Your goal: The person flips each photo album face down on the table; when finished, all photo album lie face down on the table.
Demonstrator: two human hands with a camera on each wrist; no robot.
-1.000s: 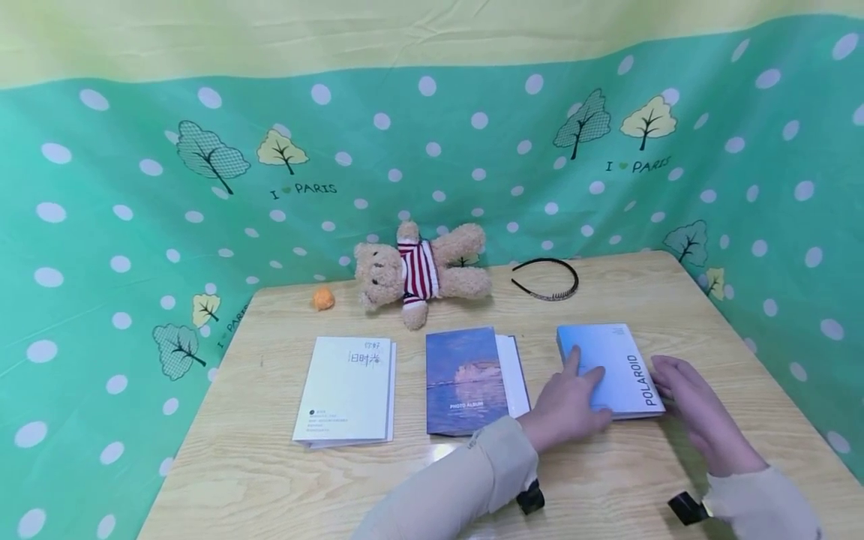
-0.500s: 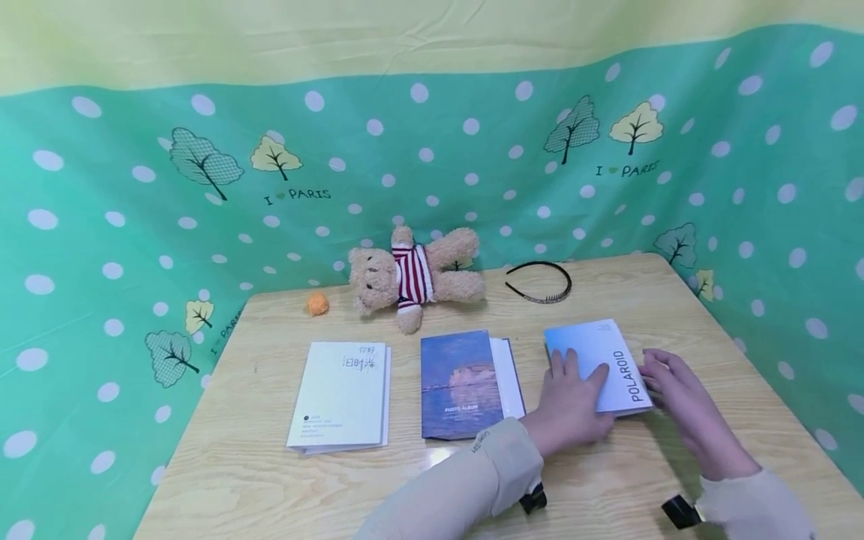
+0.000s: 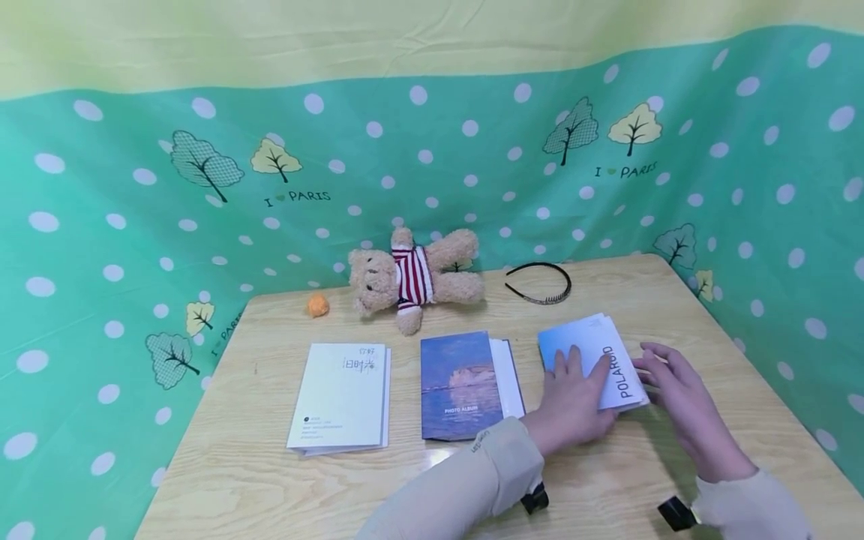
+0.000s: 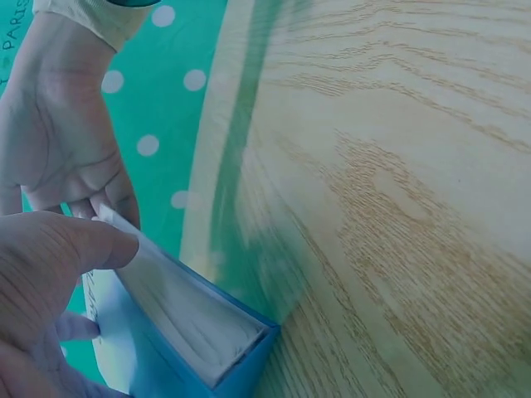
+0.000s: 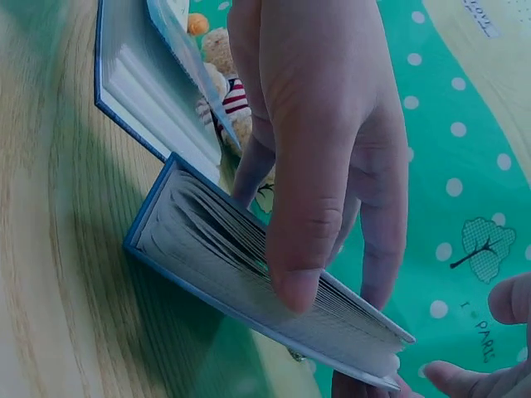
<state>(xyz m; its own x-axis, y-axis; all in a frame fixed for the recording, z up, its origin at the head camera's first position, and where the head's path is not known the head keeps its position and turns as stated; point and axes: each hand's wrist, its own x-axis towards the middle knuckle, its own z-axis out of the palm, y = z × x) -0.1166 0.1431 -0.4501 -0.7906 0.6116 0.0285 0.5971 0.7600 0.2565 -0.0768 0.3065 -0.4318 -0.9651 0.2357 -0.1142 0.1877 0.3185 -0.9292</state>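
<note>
A blue-to-white photo album [image 3: 580, 345] marked POLAROID lies slanted at the table's right. My left hand [image 3: 574, 397] spreads its fingers over the cover. In the right wrist view, its thumb [image 5: 303, 282] bends down against the page edges, gripping the album from above. My right hand [image 3: 682, 397] is at the album's right side, its fingertips right at the edge. In the right wrist view, part of that hand [image 5: 452, 381] shows beside the lower corner, some fingers hidden under the album [image 5: 249, 257]. The pages fan a little between the covers.
A second photo album [image 3: 462, 390] with a sea-cliff picture lies left of the hands, and a white album [image 3: 340, 394] farther left. Along the back are an orange pompom [image 3: 318, 304], a teddy bear [image 3: 418, 277] and a black headband [image 3: 540, 283]. A dotted cloth [image 3: 432, 180] hangs behind.
The POLAROID album has shifted a little left and turned counterclockwise, its cover and pages now slightly offset at the right. Both hands moved with it. The head view shifted slightly.
</note>
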